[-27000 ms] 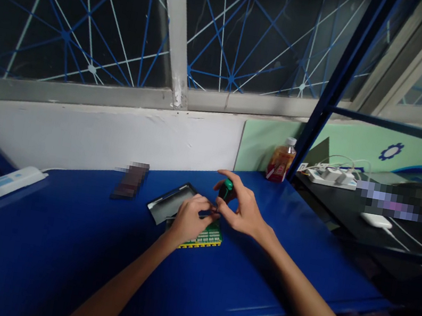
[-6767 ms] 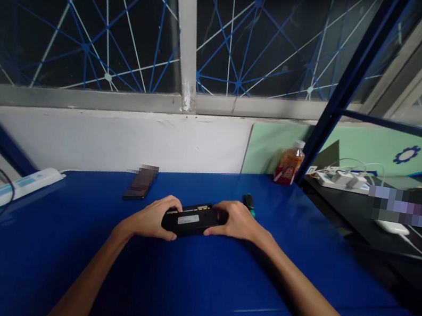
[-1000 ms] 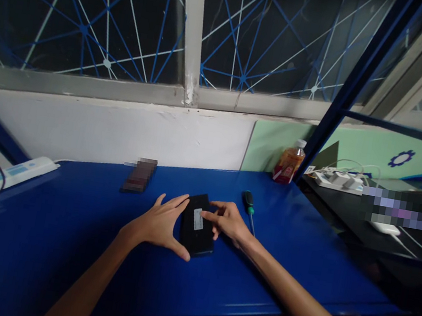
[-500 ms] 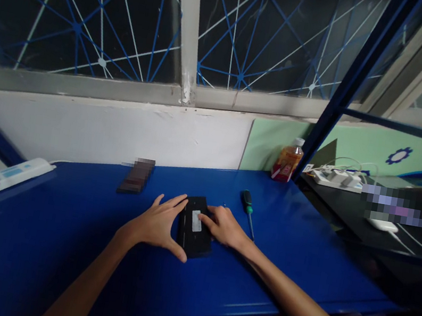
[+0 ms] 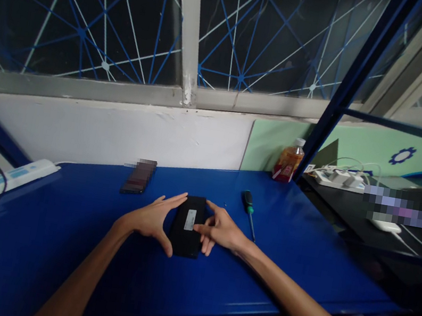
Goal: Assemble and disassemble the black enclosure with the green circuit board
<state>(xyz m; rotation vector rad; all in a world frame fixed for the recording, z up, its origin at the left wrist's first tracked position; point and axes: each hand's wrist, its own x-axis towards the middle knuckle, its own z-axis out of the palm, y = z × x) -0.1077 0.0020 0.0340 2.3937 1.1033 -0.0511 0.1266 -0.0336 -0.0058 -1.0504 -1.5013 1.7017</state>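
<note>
A flat black rectangular device with a white label on its upper face lies on the blue table. My left hand arches along its left side, fingers and thumb spread wide, fingertips near the far left corner and thumb by the near left corner. On the other side, my right hand grips the right edge: the thumb rests on top beside the label, and the other fingers are along the side. A screwdriver with a black and green handle lies right of my right hand.
A dark, partly blurred phone-like slab lies back left. White power strips stand at the far left and on the black table at right. A bottle of amber drink stands by the blue post. Something tiny lies near the screwdriver.
The black device has shifted slightly left and turned straighter. My left thumb has moved left with it, and my right hand's lower fingers now show beside the edge.
</note>
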